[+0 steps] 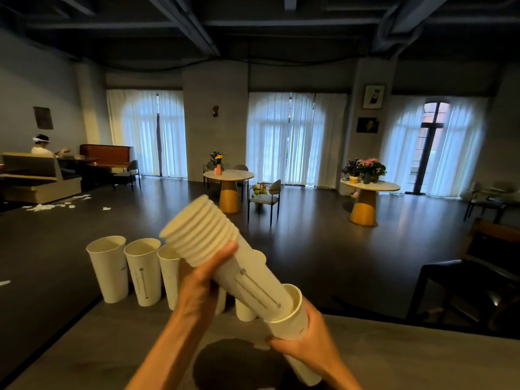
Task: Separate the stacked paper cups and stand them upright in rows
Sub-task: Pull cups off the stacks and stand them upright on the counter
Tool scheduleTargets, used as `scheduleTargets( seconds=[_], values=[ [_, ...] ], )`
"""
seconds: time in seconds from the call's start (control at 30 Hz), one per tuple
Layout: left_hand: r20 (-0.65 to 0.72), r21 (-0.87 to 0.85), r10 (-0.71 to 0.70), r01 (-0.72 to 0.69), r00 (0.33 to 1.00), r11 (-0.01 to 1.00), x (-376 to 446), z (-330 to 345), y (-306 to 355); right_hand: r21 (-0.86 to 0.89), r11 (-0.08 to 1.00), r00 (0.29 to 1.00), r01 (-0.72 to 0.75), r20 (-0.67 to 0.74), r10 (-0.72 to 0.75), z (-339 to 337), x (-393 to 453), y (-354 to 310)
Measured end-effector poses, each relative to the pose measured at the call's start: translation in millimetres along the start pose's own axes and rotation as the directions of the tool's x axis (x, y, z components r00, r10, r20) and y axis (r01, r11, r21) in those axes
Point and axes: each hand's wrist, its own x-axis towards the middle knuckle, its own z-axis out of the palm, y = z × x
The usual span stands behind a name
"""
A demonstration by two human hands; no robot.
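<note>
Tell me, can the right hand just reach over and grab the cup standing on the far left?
Probably not right now. The right hand is gripping the bottom cup, and the tilted stack and left hand lie between it and the leftmost cup.

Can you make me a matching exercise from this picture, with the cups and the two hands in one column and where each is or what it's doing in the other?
Column one:
1. nested stack of white paper cups
2. single white paper cup at the stack's lower end
3. row of upright white paper cups
4. left hand

Column two:
A. standing on the grey tabletop near its far edge
B. partly pulled off, gripped by the right hand
C. held tilted, rims pointing up and left
D. wrapped around the stack just below the rims

Pairs: 1-C, 2-B, 3-A, 4-D
</note>
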Motion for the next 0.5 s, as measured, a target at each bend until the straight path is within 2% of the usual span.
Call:
scheduleTargets(
  seconds=[0.1, 0.17, 0.33, 0.5],
  values=[
    [-0.100, -0.123, 0.075, -0.088, 0.992, 0.989, 22, -21, 29, 0.123, 0.990, 0.964, -0.067, -0.247, 0.096, 1, 12, 19],
    [-0.149, -0.161, 0.092, -0.116, 0.985, 0.980, 30, -31, 38, 0.159, 0.981, 0.926, -0.111, -0.342, 0.160, 4, 25, 30],
    [-0.199, -0.166, 0.065, -0.099, 0.978, 0.981, 34, -45, 22, 0.146, 0.968, 0.894, -0.202, -0.375, 0.244, 16, 63, 56],
    [-0.194, -0.171, 0.039, -0.073, 0.980, 0.983, 37, -58, 2, 0.129, 0.978, 0.896, -0.165, -0.395, 0.204, 24, 87, 69]
  ],
)
